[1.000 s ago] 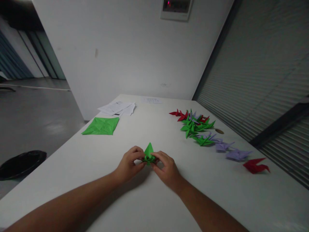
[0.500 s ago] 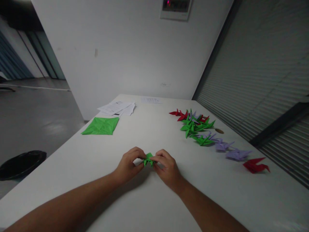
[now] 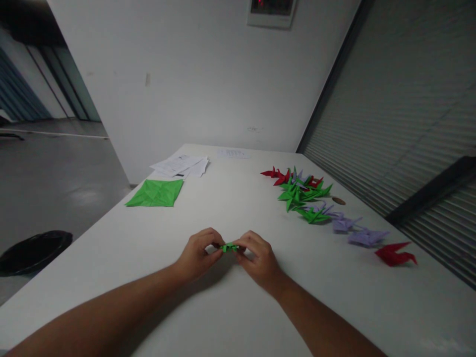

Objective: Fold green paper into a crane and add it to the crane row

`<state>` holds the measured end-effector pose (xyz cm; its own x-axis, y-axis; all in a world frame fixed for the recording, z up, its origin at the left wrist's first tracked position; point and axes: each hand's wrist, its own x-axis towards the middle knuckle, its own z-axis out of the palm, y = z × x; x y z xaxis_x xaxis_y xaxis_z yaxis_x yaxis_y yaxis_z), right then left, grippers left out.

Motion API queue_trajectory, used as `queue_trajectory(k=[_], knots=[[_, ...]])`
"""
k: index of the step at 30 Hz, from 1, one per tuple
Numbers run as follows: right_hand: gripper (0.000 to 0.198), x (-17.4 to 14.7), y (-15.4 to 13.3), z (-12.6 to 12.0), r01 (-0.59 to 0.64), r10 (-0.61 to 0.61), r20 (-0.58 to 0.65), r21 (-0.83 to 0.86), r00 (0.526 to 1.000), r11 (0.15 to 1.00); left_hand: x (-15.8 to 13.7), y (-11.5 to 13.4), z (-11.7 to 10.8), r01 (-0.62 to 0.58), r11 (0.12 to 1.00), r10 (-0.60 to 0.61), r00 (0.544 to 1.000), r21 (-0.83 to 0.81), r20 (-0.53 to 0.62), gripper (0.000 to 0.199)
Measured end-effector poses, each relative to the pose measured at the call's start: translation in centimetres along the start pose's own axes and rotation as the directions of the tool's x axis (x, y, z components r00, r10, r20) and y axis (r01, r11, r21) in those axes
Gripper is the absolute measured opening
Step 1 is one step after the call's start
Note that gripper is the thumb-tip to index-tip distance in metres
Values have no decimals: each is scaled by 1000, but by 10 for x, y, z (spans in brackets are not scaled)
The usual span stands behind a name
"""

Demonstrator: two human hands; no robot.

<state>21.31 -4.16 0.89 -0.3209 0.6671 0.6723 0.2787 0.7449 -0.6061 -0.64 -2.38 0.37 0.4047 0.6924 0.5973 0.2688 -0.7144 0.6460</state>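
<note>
Between my two hands is a small piece of folded green paper (image 3: 229, 247), held just above the white table (image 3: 226, 307). My left hand (image 3: 201, 252) pinches its left side between thumb and fingers. On its right side, my right hand (image 3: 257, 255) has the same kind of pinch. The fingertips cover both ends of the paper, so its full shape is hidden.
A creased green paper sheet (image 3: 155, 193) lies at the left, with printed papers (image 3: 182, 165) behind it. Folded cranes fill the right side: green (image 3: 292, 197), purple (image 3: 366, 237) and red (image 3: 396, 254). A black-lined bin (image 3: 35, 252) stands beyond the left edge.
The folded green paper looks flatter now; its raised upper part has come down and the points below no longer show. Both hands have stayed almost in place, still pinching it.
</note>
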Motion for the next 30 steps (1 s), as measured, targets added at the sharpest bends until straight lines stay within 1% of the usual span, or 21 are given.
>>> queue_trajectory(k=[3, 5, 9, 13, 17, 21, 30], knots=[[14, 0, -2, 0, -6, 6, 10, 8, 1000, 1000, -1, 0, 0, 12, 1000, -11, 999, -22, 38, 6], [10, 0, -3, 0, -16, 16, 13, 4, 1000, 1000, -3, 0, 0, 45, 998, -42, 997, -38, 68, 3], [9, -1, -5, 0, -27, 27, 28, -13, 999, 1000, -4, 3, 0, 83, 996, -79, 991, -36, 107, 9], [10, 0, -8, -1, -35, 35, 53, 0, 998, 999, -3, 5, -1, 76, 997, -71, 990, -34, 122, 12], [13, 0, -9, -1, -30, 29, 70, 7, 997, 1000, -2, 7, -1, 80, 996, -72, 987, -50, 142, 10], [11, -1, -7, -1, -26, 25, 88, 14, 996, 1000, -1, 9, -1, 104, 993, -93, 980, -53, 174, 10], [10, -3, -4, 0, -69, 69, 114, -5, 991, 998, -3, 9, 0, 130, 991, -122, 976, -37, 178, 11]])
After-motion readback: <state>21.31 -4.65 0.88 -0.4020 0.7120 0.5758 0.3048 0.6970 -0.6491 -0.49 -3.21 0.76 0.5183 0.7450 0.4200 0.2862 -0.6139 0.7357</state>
